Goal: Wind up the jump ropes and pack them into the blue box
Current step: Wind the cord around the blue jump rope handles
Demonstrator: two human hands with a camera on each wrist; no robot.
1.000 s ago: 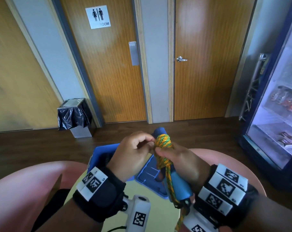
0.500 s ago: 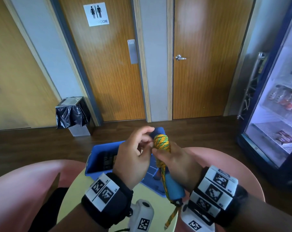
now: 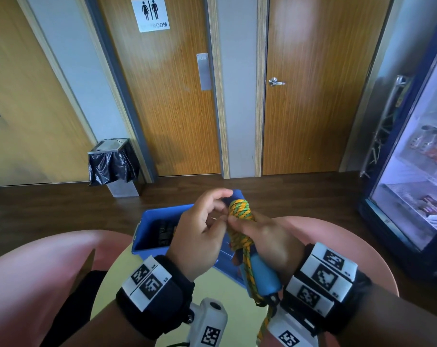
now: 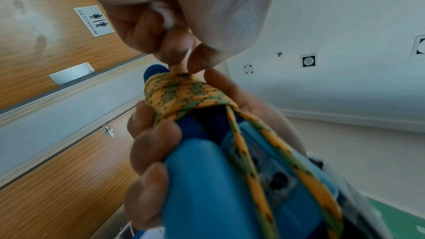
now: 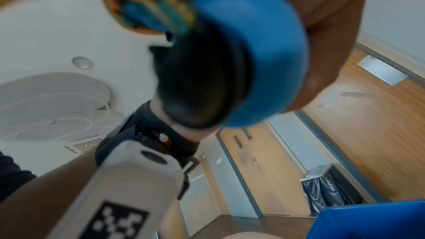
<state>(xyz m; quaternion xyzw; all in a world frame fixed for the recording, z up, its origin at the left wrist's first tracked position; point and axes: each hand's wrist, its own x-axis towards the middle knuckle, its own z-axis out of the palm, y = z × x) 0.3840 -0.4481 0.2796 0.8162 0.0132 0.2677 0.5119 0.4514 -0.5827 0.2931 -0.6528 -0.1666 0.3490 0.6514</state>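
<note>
An orange-and-green jump rope [image 3: 240, 211] is wound in a tight coil round the top of its two blue handles [image 3: 263, 276]. My right hand [image 3: 265, 236] grips the handles upright over the table; its fingers [image 4: 149, 143] wrap the blue foam just below the coil [image 4: 184, 95]. My left hand [image 3: 223, 216] pinches at the coil's top edge with thumb and fingertips [image 4: 197, 57]. A loose tail of rope [image 3: 265, 324] hangs below my right wrist. The blue box [image 3: 147, 221] stands open behind my hands with a dark item [image 3: 165, 231] inside. One handle's black end cap [image 5: 202, 79] fills the right wrist view.
The box sits on a round yellow table [image 3: 227, 291] flanked by pink chairs [image 3: 37, 271]. Beyond lie a dark wood floor, a bin with a black bag [image 3: 113, 166], wooden doors [image 3: 312, 96] and a glass-fronted fridge [image 3: 417, 184] at the right.
My left fingers have uncurled from a fist on the coil into a fingertip pinch at its edge. Both hands and the rope stay in nearly the same place.
</note>
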